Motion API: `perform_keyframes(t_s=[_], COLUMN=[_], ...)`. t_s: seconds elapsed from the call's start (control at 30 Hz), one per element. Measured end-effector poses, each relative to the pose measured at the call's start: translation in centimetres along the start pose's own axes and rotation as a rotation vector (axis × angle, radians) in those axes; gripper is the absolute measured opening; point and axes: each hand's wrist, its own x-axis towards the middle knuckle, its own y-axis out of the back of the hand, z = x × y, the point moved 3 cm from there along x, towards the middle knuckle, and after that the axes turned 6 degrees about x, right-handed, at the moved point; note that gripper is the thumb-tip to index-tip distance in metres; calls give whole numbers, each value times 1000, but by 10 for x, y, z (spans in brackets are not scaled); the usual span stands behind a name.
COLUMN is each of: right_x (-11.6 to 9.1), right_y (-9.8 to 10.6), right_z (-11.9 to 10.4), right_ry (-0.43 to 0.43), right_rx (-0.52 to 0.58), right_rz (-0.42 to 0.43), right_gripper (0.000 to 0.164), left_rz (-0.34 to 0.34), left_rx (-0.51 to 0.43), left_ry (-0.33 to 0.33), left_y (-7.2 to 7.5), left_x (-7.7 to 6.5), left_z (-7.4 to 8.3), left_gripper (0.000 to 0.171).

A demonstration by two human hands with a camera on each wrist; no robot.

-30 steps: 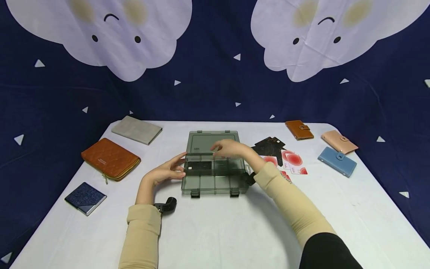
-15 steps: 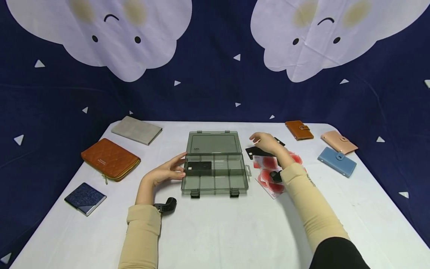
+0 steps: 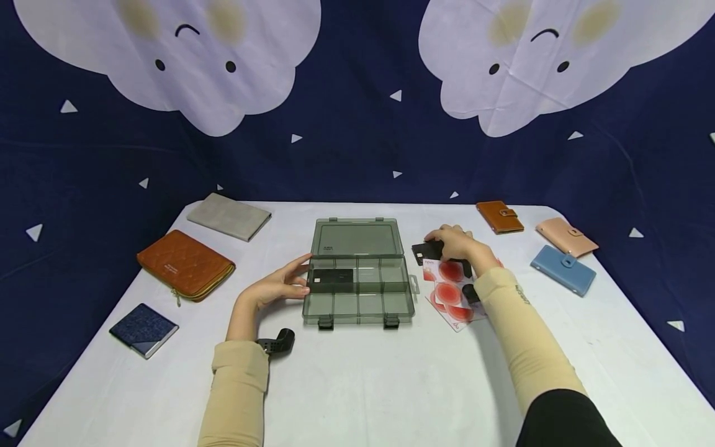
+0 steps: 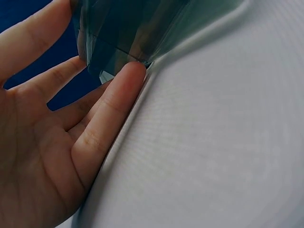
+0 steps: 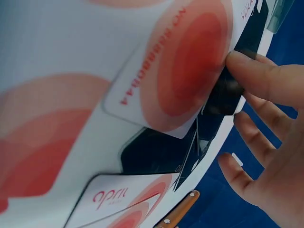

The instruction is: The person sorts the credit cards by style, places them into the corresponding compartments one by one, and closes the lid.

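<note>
A translucent grey-green compartment box (image 3: 363, 307) stands with its lid laid back. One black card (image 3: 335, 277) lies in its left upper compartments. My left hand (image 3: 274, 287) touches the box's left side with extended fingers; in the left wrist view the thumb (image 4: 111, 107) reaches its lower edge. My right hand (image 3: 455, 242) is over the loose black cards (image 3: 426, 251), right of the box. In the right wrist view the thumb (image 5: 256, 76) meets a black card beside a red-and-white card (image 5: 190, 61), and the other fingers spread apart past the cards' far edge.
Red-and-white cards (image 3: 448, 293) overlap below the right hand. Brown (image 3: 499, 217), pink (image 3: 565, 236) and blue (image 3: 564, 270) card holders lie at the right. On the left are a grey wallet (image 3: 229, 216), a brown zip wallet (image 3: 185, 264) and a dark blue card case (image 3: 143, 330).
My right hand has moved from above the box to the cards on the right, then lowered onto the black ones. The left hand stays at the box's side.
</note>
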Motion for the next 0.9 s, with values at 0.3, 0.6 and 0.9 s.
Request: perform_keyframes(t_s=[0.3,0.6,0.9], right_x=[0,1,-9], right_y=[3,9,17], right_z=[5,6,-43], right_ry=[-22,28,170], right_rx=[-12,177,540], right_rz=[58,235,245], right_gripper=[49,22,23], left_rz=[6,3,4], left_rx=[-7,-13,-8], left_ry=[3,-2,-6], left_y=[-1,-2,-1], left_x=[-1,-1,-2], left_z=[2,2,2], left_gripper=[87,87,87])
